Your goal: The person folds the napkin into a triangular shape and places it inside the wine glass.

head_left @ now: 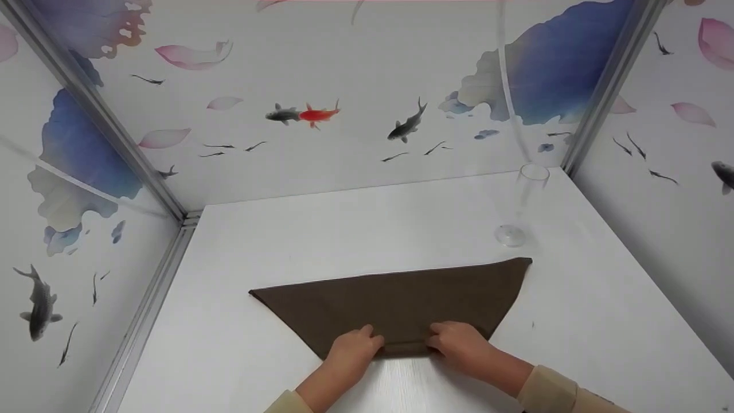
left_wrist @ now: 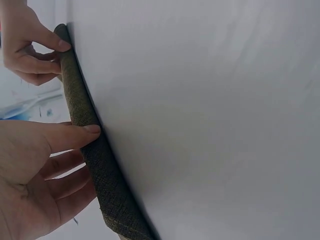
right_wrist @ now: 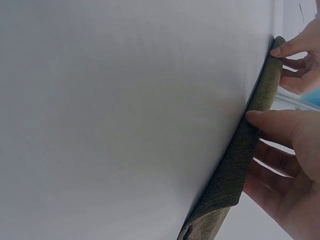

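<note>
The left hand (head_left: 351, 352) and right hand (head_left: 460, 346) pinch the near folded edge of a brown cloth (head_left: 395, 304) on the white surface (head_left: 229, 246) (a clear glass (head_left: 526, 199) stands beyond)

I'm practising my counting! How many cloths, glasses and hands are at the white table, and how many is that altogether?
Brown cloth: 1
Clear glass: 1
Left hand and right hand: 2 hands
Total: 4
</note>
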Demonstrator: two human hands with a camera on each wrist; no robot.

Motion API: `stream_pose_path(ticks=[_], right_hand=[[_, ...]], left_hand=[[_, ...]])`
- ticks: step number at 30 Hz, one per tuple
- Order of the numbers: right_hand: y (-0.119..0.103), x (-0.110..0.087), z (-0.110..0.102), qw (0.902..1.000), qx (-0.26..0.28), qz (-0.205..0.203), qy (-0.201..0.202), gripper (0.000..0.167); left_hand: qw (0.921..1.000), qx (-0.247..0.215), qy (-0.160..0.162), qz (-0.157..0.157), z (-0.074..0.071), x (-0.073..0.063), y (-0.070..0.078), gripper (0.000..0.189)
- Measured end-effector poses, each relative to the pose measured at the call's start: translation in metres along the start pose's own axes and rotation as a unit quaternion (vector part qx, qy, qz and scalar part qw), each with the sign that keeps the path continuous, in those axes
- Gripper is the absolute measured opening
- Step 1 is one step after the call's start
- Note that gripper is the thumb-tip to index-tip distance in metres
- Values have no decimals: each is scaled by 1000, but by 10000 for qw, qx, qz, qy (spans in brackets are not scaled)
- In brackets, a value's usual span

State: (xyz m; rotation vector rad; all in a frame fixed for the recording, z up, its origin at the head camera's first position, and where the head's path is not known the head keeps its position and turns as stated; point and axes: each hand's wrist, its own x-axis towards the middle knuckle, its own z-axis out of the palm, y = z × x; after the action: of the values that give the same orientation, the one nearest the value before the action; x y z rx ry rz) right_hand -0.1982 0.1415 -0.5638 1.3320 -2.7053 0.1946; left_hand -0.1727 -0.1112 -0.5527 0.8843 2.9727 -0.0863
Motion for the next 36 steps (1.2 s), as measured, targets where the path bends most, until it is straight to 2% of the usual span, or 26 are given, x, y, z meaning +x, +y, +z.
stream_pose_path(ticks=[6, 10, 14, 17, 22, 28, 36], right_hand=[[-1, -1, 0, 9999, 130, 72, -22, 11], [1, 2, -5, 9989, 344, 235, -213, 8], [2, 5, -8, 9962, 574, 469, -449, 8], [3, 7, -8, 9950, 672, 565, -482, 8], [6, 10, -8, 9950, 693, 606, -378, 8], [8, 13, -6, 9963, 501, 677, -141, 10], [7, 16, -4, 9936, 281, 1083, 173, 10]], left_hand=[[9999, -81, -59, -21, -2, -1, -1, 22], [9997, -31, -203, -97, -2, 0, -2, 22], [9997, 163, -143, -112, -2, 0, -4, 24], [9997, 193, -56, -136, -1, 0, -5, 26], [9997, 121, -59, -209, -1, 3, -8, 25], [9989, 398, 173, -163, -3, 4, -11, 30], [9986, 353, 273, -297, -1, 8, -14, 25]])
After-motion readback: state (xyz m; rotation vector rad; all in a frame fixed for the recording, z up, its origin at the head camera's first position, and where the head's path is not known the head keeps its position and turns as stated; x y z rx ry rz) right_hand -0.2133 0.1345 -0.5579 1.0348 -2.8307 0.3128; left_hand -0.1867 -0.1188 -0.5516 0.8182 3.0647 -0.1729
